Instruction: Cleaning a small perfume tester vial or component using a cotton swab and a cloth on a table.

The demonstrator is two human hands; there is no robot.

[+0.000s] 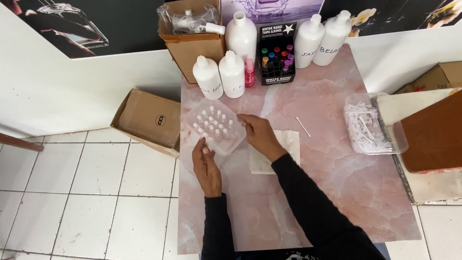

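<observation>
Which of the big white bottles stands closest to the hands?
The front right white bottle, beside the small pink spray bottle. It stands just behind the clear vial tray; the other four are farther back or off to the sides.

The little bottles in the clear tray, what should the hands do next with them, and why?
Probably lift one small bottle out. The left hand rests at the near edge of the clear tray, steadying it, and the right hand has its fingertips at the tray's right side, right beside the little bottles. Neither hand seems to hold a bottle yet.
</observation>
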